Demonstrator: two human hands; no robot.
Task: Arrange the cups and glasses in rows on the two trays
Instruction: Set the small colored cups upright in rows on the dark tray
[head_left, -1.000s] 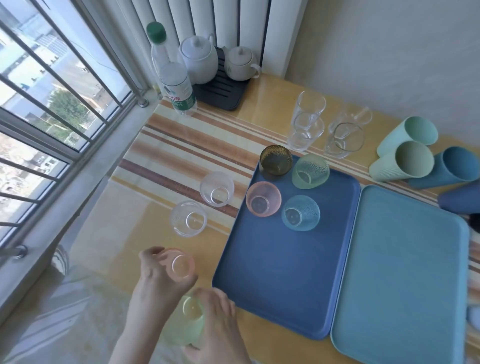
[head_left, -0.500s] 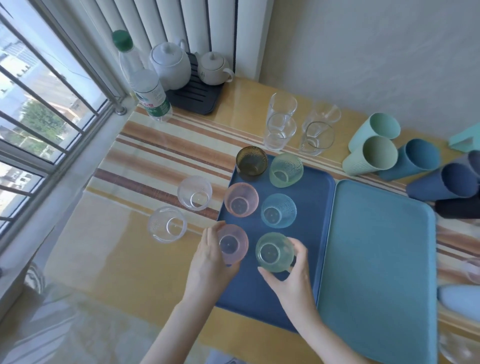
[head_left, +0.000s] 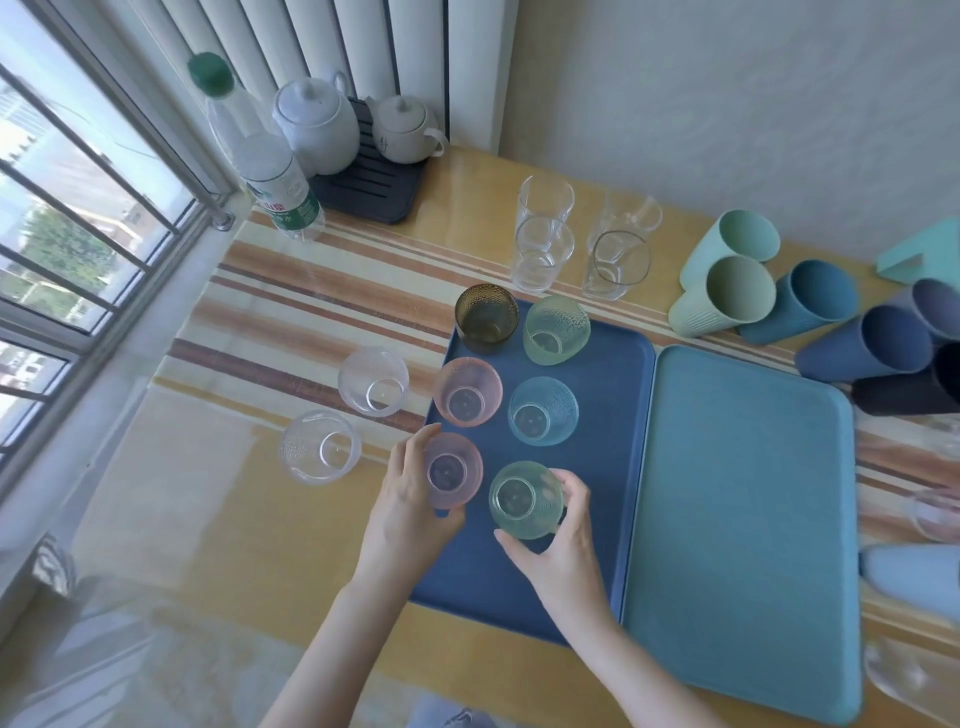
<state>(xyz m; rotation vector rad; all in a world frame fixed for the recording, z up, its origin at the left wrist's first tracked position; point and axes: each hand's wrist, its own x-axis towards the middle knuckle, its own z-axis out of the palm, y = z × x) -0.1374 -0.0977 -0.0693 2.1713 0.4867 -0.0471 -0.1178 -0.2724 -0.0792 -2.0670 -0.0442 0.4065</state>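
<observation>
On the dark blue rectangular tray (head_left: 613, 467), near end, the left hand (head_left: 410, 509) wraps a small pink dimpled glass tumbler (head_left: 451, 470) and the right hand (head_left: 563, 545) cups a pale green dimpled glass tumbler (head_left: 524, 500). Both look light, rigid, smooth and breakable; gripping around the side walls seems safest.

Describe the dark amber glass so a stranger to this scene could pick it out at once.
Start at the dark blue tray, the left one of the two trays on the table. Six small glasses stand on it in two columns; go to the far left corner, nearest the striped cloth. The dark amber glass there is the only brownish, near-opaque one; its neighbours are pale pink, green and blue.
</observation>
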